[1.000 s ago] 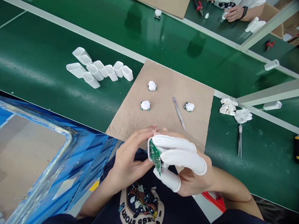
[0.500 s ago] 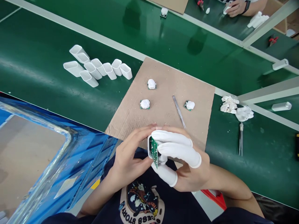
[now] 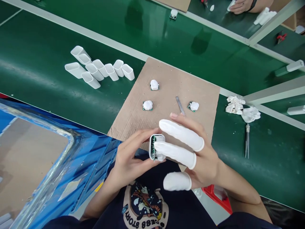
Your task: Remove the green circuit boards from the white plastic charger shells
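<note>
My left hand (image 3: 130, 156) grips a white plastic housing (image 3: 150, 148), its open end facing up toward me. A green circuit board (image 3: 153, 149) with a white part beside it sits mostly inside the housing. My right hand (image 3: 190, 152) wears white finger cots on the thumb and two fingers. Its fingers are spread, and one covered fingertip touches the board at the housing's mouth. Beyond my hands, a cardboard sheet (image 3: 171, 76) bears three small circuit boards topped with white lumps, among them one board (image 3: 147, 105) near the middle. Tweezers (image 3: 180, 105) lie there, partly hidden by my right hand.
Several empty white housings (image 3: 95, 71) stand at the left on the green bench. At the right lie crumpled white finger cots (image 3: 250, 114) and another pair of tweezers (image 3: 247, 141). A blue crate (image 3: 90, 178) is at lower left. Across the divider, a co-worker's hand (image 3: 240, 5) holds a white piece.
The circuit board has gone deeper into the housing. My right thumb has come away from it and the right fingers have spread apart. My left hand keeps its hold.
</note>
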A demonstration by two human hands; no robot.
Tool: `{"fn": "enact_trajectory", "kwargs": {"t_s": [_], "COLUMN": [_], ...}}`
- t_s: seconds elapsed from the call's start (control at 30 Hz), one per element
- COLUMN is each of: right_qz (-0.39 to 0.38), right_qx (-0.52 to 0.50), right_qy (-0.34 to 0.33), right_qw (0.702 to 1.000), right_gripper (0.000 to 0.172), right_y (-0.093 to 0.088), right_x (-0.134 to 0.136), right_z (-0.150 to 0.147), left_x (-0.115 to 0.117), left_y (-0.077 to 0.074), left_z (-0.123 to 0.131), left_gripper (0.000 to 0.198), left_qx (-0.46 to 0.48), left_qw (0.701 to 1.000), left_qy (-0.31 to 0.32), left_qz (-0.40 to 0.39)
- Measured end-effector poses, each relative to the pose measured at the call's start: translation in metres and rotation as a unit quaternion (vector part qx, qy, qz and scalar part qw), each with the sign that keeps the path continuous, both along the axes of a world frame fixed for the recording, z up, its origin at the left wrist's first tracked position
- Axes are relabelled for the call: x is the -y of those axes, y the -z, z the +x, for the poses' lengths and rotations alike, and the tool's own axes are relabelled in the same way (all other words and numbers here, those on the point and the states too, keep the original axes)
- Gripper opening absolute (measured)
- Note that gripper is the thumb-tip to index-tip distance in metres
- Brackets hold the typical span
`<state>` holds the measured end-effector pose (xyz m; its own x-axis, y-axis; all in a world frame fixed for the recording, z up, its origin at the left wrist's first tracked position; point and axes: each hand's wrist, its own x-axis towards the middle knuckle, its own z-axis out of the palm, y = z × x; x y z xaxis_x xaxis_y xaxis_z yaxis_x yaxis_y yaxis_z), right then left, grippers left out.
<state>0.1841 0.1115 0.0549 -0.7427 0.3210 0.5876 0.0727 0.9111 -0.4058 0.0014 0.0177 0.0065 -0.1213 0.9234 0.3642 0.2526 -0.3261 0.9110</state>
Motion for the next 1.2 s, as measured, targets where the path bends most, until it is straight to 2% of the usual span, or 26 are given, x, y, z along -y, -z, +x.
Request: {"fn": "enact_trajectory", "kwargs": {"t_s": [0.13, 0.4, 0.57, 0.7, 0.8, 0.9, 1.03, 1.2], "right_qz": [0.027, 0.021, 0.030, -0.021, -0.058, -0.041, -0.027, -0.026], "right_qx": [0.008, 0.025, 0.061, 0.048, 0.009, 0.023, 0.037, 0.035], "right_qy": [-0.007, -0.039, -0.036, -0.047, -0.057, -0.065, -0.096, -0.109], "right_qw": [1.000, 0.999, 0.997, 0.998, 0.997, 0.997, 0.994, 0.993], "right_gripper": [0.029, 0.032, 0.032, 0.034, 0.030, 0.027, 0.028, 0.029], "right_y": [0.001, 0.004, 0.010, 0.010, 0.002, -0.003, 0.003, 0.013], "right_x": [-0.005, -0.009, -0.009, -0.012, -0.017, -0.021, -0.021, -0.015], "right_z": [0.002, 0.002, 0.001, 0.002, 0.009, 0.015, 0.015, 0.011], "left_x": [0.000, 0.000, 0.000, 0.000, -0.001, 0.000, 0.002, 0.003], "left_y": [0.002, 0.003, 0.005, 0.006, 0.005, 0.003, 0.001, 0.000], "left_z": [-0.002, -0.004, -0.003, -0.005, -0.009, -0.013, -0.015, -0.017], "left_gripper": [0.060, 0.069, 0.066, 0.063, 0.065, 0.069, 0.074, 0.073], "left_qx": [0.003, -0.039, -0.052, -0.046, -0.045, -0.026, -0.004, -0.022], "left_qw": [1.000, 0.999, 0.998, 0.999, 0.999, 0.999, 0.999, 0.997], "left_qy": [-0.004, -0.004, -0.009, -0.009, 0.002, 0.017, 0.040, 0.078], "left_qz": [0.012, 0.026, 0.022, 0.018, 0.025, 0.021, 0.009, -0.003]}}
